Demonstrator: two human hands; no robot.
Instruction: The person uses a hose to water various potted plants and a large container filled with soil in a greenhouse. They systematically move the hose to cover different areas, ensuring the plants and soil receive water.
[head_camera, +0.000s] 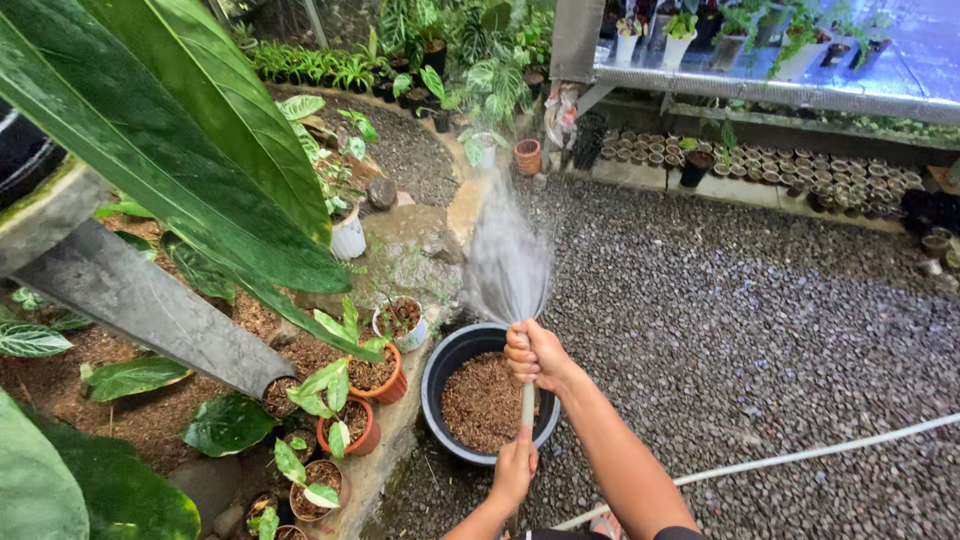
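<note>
Right hand (537, 356) clenched around the hose (527, 402) end, thumb over the outlet; water fans out toward the potted plants. Left hand (515, 468) grips the hose lower down, above the black pot (437, 372) of brown substrate.

Grey gravel floor (760, 330) is seen in daylight; rows of small pots (790, 170) are set beneath a metal bench (760, 92).

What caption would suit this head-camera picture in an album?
Both hands, right hand ahead of left hand, grip a hose spraying water past a black tub of brown potting mix, beside potted plants.
</note>
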